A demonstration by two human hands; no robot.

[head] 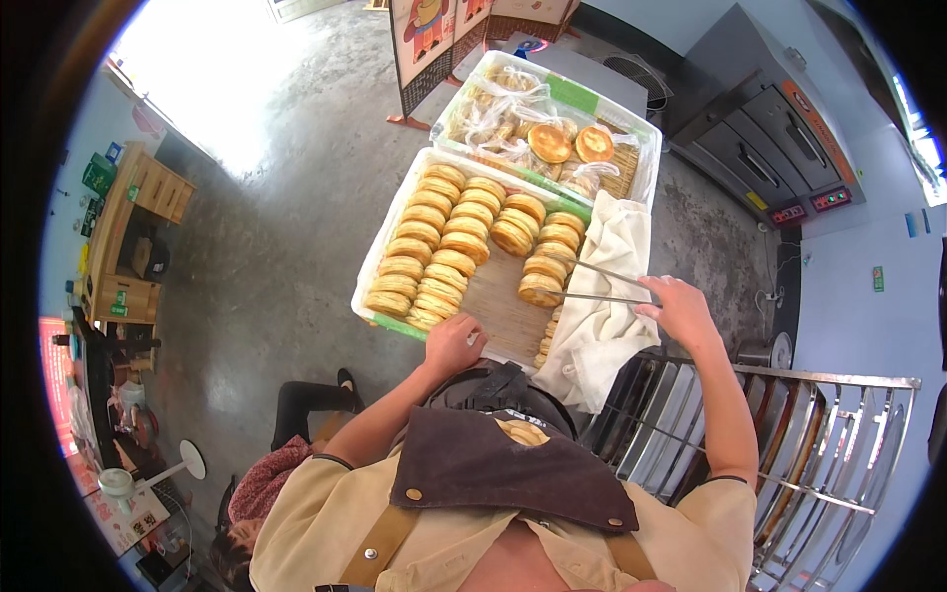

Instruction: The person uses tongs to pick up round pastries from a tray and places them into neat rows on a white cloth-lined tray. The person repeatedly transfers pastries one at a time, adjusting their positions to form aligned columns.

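My right hand [677, 311] holds long metal tongs [603, 299] at the right of a white foam box [392, 235]. Their arms are spread, with the tips at the near end of a row of round golden flatbreads [540, 288]; whether they pinch one is unclear. At the near rim of the box rests my left hand [454, 345], fingers curled; I cannot tell if it grips the rim. More flatbreads stand on edge in rows [419, 231] on a brown liner [507, 311]. A cream cloth [610, 274] covers the right side, partly hiding another row.
A second foam box [655, 159] with bagged flatbreads and two loose ones adjoins the far side. A metal tray rack [799, 436] stands right, a deck oven [777, 148] far right. A seated person [270, 473] is close on my left. Behind the boxes stands a folding screen [429, 52].
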